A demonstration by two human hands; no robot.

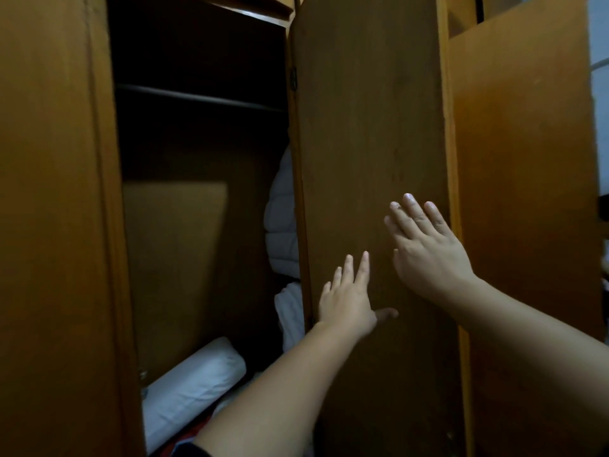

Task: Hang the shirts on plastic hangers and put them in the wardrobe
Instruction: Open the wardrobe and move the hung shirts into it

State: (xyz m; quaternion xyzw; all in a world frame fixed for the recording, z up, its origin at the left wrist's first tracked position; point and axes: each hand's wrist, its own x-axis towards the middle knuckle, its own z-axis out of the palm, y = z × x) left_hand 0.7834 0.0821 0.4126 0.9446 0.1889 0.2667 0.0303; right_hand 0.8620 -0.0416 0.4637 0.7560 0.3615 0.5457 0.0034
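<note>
A wooden wardrobe stands close in front of me with its middle door point(369, 127) partly swung. My left hand point(349, 298) lies flat with straight fingers on the lower part of that door, near its left edge. My right hand point(425, 245) is also flat on the door, higher and further right, fingers spread. Both hands hold nothing. Inside the dark compartment a hanging rail point(197, 97) runs across the top. No shirt or hanger on the rail is visible in this view.
Another door point(49, 225) stands open at the left and a third panel point(527, 159) at the right. Inside lie a white pillow point(191, 380), a white quilted bundle point(283, 219) and folded white cloth point(291, 311). A brown board point(174, 258) leans at the back.
</note>
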